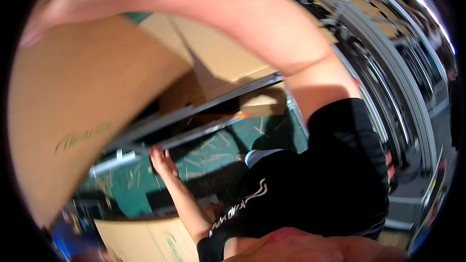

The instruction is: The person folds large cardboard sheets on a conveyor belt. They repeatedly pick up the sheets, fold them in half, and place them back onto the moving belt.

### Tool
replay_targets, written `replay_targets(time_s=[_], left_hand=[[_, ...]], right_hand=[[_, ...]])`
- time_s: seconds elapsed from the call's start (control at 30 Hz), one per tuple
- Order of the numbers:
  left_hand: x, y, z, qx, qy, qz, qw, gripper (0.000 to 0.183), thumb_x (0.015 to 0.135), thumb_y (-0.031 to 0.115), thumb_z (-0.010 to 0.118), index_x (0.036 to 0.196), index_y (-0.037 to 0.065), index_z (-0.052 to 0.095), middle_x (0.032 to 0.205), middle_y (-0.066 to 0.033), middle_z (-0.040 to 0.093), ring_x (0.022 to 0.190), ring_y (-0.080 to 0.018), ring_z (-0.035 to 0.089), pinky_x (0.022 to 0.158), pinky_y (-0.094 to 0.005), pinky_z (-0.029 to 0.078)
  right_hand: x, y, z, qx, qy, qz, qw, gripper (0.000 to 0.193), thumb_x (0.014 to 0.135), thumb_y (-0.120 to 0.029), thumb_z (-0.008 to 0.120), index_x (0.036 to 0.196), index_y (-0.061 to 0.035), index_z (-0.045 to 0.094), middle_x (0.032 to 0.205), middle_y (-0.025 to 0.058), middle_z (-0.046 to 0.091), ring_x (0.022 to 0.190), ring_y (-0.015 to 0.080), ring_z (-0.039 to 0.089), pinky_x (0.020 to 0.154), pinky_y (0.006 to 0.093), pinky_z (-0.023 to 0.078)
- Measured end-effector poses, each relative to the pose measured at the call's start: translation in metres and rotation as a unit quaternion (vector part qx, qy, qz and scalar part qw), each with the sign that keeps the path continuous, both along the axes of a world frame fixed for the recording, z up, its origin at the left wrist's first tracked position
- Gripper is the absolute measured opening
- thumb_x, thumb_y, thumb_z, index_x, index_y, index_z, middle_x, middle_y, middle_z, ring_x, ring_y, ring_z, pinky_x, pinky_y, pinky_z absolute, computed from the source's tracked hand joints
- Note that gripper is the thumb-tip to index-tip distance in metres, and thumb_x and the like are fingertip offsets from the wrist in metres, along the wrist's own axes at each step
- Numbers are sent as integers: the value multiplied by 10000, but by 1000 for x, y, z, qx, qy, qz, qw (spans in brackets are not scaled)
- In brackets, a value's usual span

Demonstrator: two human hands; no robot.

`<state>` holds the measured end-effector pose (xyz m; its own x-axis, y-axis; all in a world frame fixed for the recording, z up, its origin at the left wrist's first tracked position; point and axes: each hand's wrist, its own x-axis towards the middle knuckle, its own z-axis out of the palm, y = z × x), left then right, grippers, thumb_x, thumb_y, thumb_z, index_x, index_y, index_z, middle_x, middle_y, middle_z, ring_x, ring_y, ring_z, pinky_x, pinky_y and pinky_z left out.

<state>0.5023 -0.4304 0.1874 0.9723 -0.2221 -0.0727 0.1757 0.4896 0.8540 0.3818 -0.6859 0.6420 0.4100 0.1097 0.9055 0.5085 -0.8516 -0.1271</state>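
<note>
A large brown cardboard sheet [73, 111] with green print rises tilted across the left side. My right arm reaches over the top of the view, and my right hand [58, 7], blurred, grips the sheet's upper edge at the far left; its fingertips are partly lost at the dark rim. Lower down, my left hand [165, 162] is open with its fingers apart, holding nothing. It is near the end of a metal rail [194, 133], and I cannot tell whether they touch. More flat cardboard [218, 48] lies beyond, on a metal frame [233, 89].
Another printed cardboard piece [145, 237] is at the lower left, near a blue shape [70, 237] at the rim. Pale scraps litter the green floor [208, 155]. Grey metal machine rails [388, 68] run along the right. An orange-tipped strip [238, 115] shows by the frame.
</note>
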Motion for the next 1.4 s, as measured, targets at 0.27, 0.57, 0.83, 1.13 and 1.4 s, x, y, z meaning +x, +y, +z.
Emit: replay_targets(time_s=[0.27,0.57,0.83,1.13,1.4], left_hand=[[-88,-78,17,-371,101,-187,904,457,804,317,725,1152,46,603,1234,-78,595,1156,-254,522,1082,-489,319],[-10,27,-51,-60,113,13,992,492,929,326,572,1302,17,485,1333,-110,515,1196,-269,505,995,-453,435],[-32,157,56,75,122,170,975,397,839,57,591,1203,-64,491,1046,-171,614,908,-293,641,738,-407,578],[-216,353,138,129,179,305,926,490,707,114,684,1146,-32,524,952,-170,635,780,-307,662,703,-444,590],[-527,653,112,308,165,409,843,384,844,284,681,1137,80,540,1039,-64,629,931,-181,612,819,-320,507]], right_hand=[[41,-109,52,306,-17,-153,939,569,646,-356,833,1054,-13,633,1048,166,645,995,286,626,848,375,510],[216,-154,-359,508,283,-212,786,575,738,-260,751,1205,11,553,1138,210,611,1040,309,602,892,395,487],[203,-65,-529,678,391,-65,619,525,878,-456,569,1219,-57,544,1118,89,630,1015,225,584,835,389,461],[64,76,-479,788,416,310,333,377,903,-199,545,1229,-12,506,1211,106,590,1118,245,577,961,399,472],[-152,307,-448,599,568,495,270,391,848,-2,578,1231,-15,498,1135,119,605,1013,236,625,864,363,522]])
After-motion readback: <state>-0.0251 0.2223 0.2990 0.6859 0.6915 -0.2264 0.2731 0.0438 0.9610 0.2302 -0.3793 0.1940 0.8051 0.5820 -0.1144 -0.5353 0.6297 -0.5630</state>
